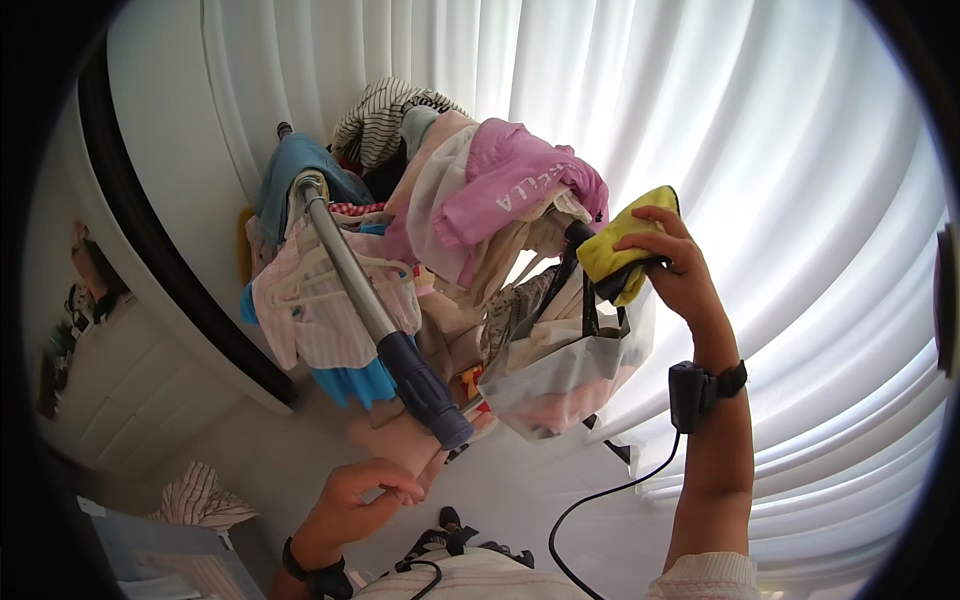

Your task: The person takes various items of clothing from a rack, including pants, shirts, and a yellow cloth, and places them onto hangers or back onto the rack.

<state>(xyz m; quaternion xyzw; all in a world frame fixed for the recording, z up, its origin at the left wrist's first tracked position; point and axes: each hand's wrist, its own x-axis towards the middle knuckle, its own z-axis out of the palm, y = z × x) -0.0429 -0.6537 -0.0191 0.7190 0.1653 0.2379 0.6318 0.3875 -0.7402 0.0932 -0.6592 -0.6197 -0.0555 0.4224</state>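
Note:
My right hand (671, 262) grips a folded yellow cloth (626, 240) with a dark edging. The cloth is at the dark end (577, 231) of the right rail of a clothes rack; whether it touches is unclear. Below it hangs a translucent bag (562, 375) with black handles and fabric inside. Low in front of me, my left hand (356, 499) has its fingers curled and thumb against them, with nothing visible in it. Just beyond it is a blurred pink item (394, 442), partly hidden. Above that, the left metal rail (349, 262) ends in a dark blue plastic sleeve (424, 390).
Garments on white hangers (315, 277) crowd the left rail. A pink sweatshirt (517, 176) and a striped garment (382, 116) lie over the rack. White curtains (810, 247) hang behind and right. A dark-framed mirror (112, 150) stands left, and a translucent storage box (176, 559) sits lower left.

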